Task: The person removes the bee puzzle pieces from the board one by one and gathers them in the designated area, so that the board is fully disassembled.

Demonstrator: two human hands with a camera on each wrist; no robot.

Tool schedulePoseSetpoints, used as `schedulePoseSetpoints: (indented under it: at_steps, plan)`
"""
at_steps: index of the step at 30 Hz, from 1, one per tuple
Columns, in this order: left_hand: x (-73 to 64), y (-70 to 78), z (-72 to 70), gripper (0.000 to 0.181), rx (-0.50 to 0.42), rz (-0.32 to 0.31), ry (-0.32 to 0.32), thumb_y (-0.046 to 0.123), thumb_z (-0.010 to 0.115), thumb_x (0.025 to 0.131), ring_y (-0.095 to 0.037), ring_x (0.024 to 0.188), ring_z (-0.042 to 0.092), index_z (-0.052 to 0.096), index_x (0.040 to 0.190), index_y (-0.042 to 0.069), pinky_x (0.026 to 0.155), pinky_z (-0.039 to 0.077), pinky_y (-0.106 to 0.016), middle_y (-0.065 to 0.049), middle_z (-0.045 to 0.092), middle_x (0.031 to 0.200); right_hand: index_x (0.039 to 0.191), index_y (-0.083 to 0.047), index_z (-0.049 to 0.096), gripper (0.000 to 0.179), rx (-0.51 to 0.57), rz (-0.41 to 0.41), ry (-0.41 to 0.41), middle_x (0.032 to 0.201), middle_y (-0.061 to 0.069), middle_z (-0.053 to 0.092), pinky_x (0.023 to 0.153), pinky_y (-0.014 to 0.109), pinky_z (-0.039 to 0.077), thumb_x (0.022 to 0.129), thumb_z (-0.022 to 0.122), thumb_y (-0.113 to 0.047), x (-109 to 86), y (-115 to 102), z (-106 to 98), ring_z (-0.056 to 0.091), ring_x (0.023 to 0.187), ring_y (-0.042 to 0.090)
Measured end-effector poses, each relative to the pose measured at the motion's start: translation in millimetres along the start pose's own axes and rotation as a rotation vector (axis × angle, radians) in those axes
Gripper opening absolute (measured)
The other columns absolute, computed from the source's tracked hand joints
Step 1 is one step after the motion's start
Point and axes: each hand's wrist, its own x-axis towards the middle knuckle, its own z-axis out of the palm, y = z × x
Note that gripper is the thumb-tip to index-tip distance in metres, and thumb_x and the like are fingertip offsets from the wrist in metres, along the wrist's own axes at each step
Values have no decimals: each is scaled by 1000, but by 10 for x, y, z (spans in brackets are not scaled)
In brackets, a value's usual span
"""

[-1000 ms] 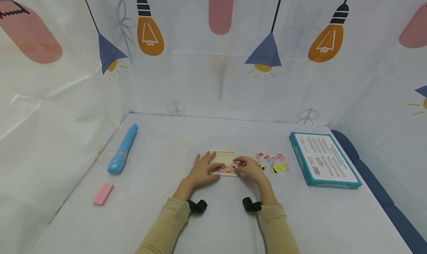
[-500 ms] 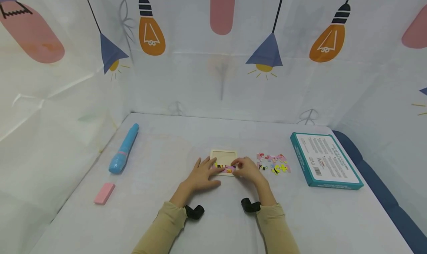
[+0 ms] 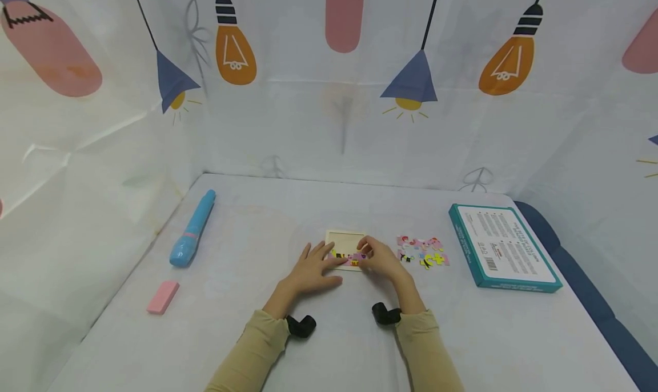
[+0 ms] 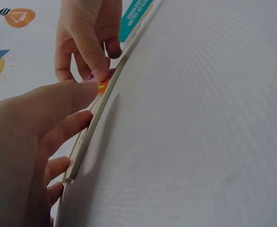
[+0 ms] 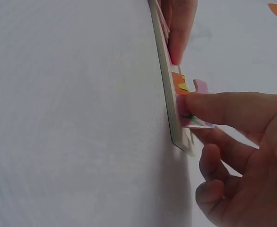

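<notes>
A small wooden jigsaw tray lies at the middle of the table, with pink and yellow pieces along its near side and bare wood in its far part. My left hand rests at the tray's left side, fingers spread and one fingertip pressing on the fitted pieces. At the tray's right end, my right hand pinches a pink puzzle piece between thumb and finger. That piece stands tilted at the tray's near right corner, beside an orange and yellow piece. The right thumb covers part of it.
Several loose puzzle pieces lie right of the tray. Farther right is a teal-edged box. A blue microphone-shaped toy and a pink block lie at the left. A printed white sheet hangs behind the table.
My left hand has drawn back slightly, showing more of the tray's left edge. My right fingers moved closer over the tray, then lifted slightly at its right end.
</notes>
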Motion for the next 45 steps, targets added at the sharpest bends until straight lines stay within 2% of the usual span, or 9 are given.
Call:
schedulePoseSetpoints:
  at_steps: [4,7,16,19,23,28,32,38,45]
  plan:
    - [2,7,3,51,-10,3,1,49,53,86,-33,140,16,52,132,28,111,4,-54,-12,29,149,101,-11,55,26,96,10,0,90,7,62,60,28,42,79,68,-3,-25,21,-61,53,75,18]
    - [0,3,10,51,-7,1,-4,49,53,86,-32,140,15,52,133,29,111,3,-53,-12,28,149,105,-10,55,26,160,25,13,94,8,62,64,28,41,82,67,-7,-49,76,-146,53,80,19]
    - [-4,-29,33,54,-18,5,-6,50,55,84,-29,141,12,50,134,28,112,1,-50,-11,26,150,118,0,50,37,257,144,86,105,20,56,69,29,48,85,64,-9,-271,357,-592,55,80,22]
    - [0,-41,43,54,-16,4,-11,50,55,84,-29,141,11,49,134,29,112,1,-50,-11,24,151,121,0,48,41,249,212,123,111,23,56,70,26,49,85,64,-12,-376,479,-737,56,84,20]
    - [-4,-52,51,55,-15,5,-13,50,55,84,-30,141,10,49,135,29,112,0,-50,-13,20,152,121,1,48,42,265,297,167,106,19,60,69,24,49,85,65,-13,-509,622,-893,56,83,16]
    - [-12,-52,53,56,-28,16,-2,50,55,84,-30,141,11,49,135,28,112,-1,-50,-13,18,153,122,3,48,42,245,357,187,104,17,61,68,25,46,87,63,-14,-656,753,-1019,55,82,16]
    - [-17,-59,60,56,-23,23,3,51,55,83,-31,141,12,49,134,28,112,-1,-51,-13,19,153,123,3,48,42,203,403,206,106,21,59,67,26,43,88,61,-14,-739,839,-1061,53,82,19]
    - [-18,-70,78,55,-16,30,11,51,55,84,-31,141,12,50,134,29,111,1,-52,-13,21,152,124,7,50,39,202,441,237,108,22,56,68,25,43,89,57,-11,-806,896,-1088,54,82,21]
    - [-12,-82,92,55,-7,32,6,52,54,84,-30,141,11,49,135,30,111,0,-51,-13,21,152,119,9,55,34,131,479,256,110,25,56,60,21,42,89,54,-8,-811,889,-1063,54,80,21]
